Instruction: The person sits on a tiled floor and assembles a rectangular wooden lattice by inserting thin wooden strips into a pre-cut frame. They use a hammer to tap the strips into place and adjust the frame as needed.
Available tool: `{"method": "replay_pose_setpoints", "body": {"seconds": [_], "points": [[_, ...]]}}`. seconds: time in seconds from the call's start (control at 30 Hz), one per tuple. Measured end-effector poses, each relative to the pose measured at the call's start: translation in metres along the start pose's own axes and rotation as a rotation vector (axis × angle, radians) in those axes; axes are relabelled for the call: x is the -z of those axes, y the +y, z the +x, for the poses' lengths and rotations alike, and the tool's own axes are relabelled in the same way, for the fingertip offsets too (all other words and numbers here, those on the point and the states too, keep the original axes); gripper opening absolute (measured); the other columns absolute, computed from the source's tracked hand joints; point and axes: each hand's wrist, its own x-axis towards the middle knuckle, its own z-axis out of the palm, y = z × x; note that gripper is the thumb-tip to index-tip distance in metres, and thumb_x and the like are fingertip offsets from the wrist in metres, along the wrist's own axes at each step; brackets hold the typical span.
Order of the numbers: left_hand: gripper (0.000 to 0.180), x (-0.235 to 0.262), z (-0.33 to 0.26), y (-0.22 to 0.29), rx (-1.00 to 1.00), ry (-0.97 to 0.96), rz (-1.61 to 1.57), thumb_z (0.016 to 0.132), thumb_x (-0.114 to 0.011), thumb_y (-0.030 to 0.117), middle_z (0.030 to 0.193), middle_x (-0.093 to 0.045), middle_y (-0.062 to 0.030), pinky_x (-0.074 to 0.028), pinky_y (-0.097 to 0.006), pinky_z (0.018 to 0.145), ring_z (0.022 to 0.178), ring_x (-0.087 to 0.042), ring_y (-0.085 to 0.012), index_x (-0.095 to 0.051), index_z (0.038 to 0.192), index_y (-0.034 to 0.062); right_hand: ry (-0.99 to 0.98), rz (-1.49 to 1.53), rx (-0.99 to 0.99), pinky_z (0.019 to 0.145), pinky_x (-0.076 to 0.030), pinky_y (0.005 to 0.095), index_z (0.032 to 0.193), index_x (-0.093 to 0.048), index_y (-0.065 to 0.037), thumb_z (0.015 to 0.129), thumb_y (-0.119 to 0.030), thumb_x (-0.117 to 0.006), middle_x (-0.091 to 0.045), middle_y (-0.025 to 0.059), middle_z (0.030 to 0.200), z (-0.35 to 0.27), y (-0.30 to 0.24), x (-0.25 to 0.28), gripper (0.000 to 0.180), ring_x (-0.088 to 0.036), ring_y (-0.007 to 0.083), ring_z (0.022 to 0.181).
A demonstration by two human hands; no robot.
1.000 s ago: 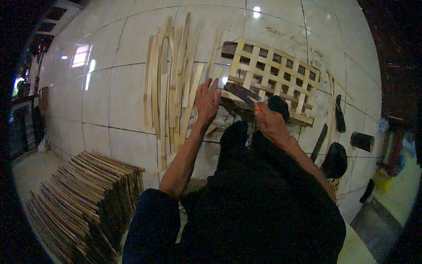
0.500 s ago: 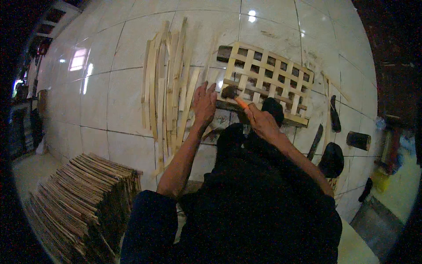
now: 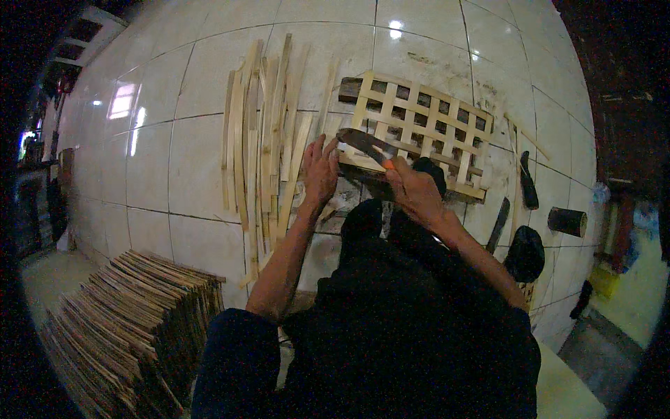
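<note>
My right hand (image 3: 417,194) is wrapped round the orange handle of a knife with a broad, dark blade (image 3: 364,144). The blade lies across the near left corner of an open lattice panel (image 3: 412,112) woven from flat, pale strips, apparently bamboo. My left hand (image 3: 321,173) is just left of that corner, fingers stretched out and slightly apart, their tips close to the blade's end. Whether they touch the blade or a strip end is hard to tell. The panel rests over a dark wooden piece (image 3: 349,89) that sticks out on its left.
Loose pale strips (image 3: 241,146) lie on the tiled floor left of my left hand. A thick stack of strips (image 3: 139,307) stands at the lower left. On the right are a dark blade-shaped tool (image 3: 498,225), a dark cylinder (image 3: 567,221) and a rounded black object (image 3: 525,253).
The knife has turned in my right hand, so its blade now shows broadside, pointing left towards my left fingertips. My left hand has stayed almost in place, and the whole view has shifted slightly.
</note>
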Motion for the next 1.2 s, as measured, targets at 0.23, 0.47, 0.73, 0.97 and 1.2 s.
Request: {"method": "replay_pose_setpoints", "body": {"seconds": [0.23, 0.47, 0.73, 0.97, 1.2], "points": [[0.043, -0.006, 0.007, -0.007, -0.036, -0.028, 0.03, 0.1, -0.033, 0.032, 0.143, -0.037, -0.0185, -0.025, -0.046, 0.11, 0.128, -0.034, -0.0402, -0.051, 0.132, 0.0098, -0.066, -0.084, -0.05, 0.051, -0.044, 0.0511, 0.104, -0.046, -0.008, 0.099, -0.032, -0.042, -0.057, 0.0219, 0.065, -0.006, 0.005, -0.001, 0.025, -0.058, 0.0436, 0.059], [0.044, -0.014, 0.01, -0.031, -0.104, 0.0, 0.041, 0.099, -0.038, 0.031, 0.139, -0.044, -0.0188, -0.027, -0.047, 0.108, 0.126, -0.038, -0.0389, -0.051, 0.131, 0.005, 0.026, -0.069, -0.113, 0.053, -0.044, 0.0491, 0.112, -0.047, -0.007, 0.099, -0.026, -0.043, -0.058, 0.022, 0.07, -0.022, 0.038, -0.006, 0.023, -0.059, 0.0403, 0.061], [0.028, 0.002, 0.024, 0.044, -0.446, -0.095, 0.068, 0.078, -0.072, 0.027, 0.106, -0.063, -0.0057, -0.037, -0.042, 0.09, 0.103, -0.054, -0.0278, -0.067, 0.102, 0.013, 0.609, 0.086, -0.627, 0.052, -0.039, 0.0329, 0.107, -0.054, -0.008, 0.098, -0.035, -0.047, -0.051, 0.0069, 0.061, -0.191, 0.101, -0.014, 0.029, -0.049, 0.0192, 0.052], [0.011, -0.001, 0.038, 0.05, -0.366, -0.106, -0.137, 0.078, -0.067, 0.019, 0.084, -0.065, -0.0079, -0.044, -0.044, 0.07, 0.077, -0.056, -0.0327, -0.07, 0.084, 0.0109, 0.831, -0.229, -0.807, 0.06, -0.044, 0.032, 0.111, -0.055, -0.006, 0.097, -0.035, -0.05, -0.055, 0.0075, 0.077, -0.318, 0.148, -0.095, 0.033, -0.054, 0.0172, 0.066], [0.017, -0.019, 0.046, 0.002, -0.019, 0.314, -0.499, 0.09, -0.059, 0.017, 0.075, -0.054, -0.0062, -0.04, -0.03, 0.065, 0.069, -0.048, -0.017, -0.058, 0.084, 0.0007, 0.743, 0.051, -1.198, 0.069, -0.046, 0.0349, 0.116, -0.054, -0.005, 0.095, -0.031, -0.053, -0.056, 0.0107, 0.091, -0.321, 0.131, -0.098, 0.033, -0.056, 0.0221, 0.077]]}}
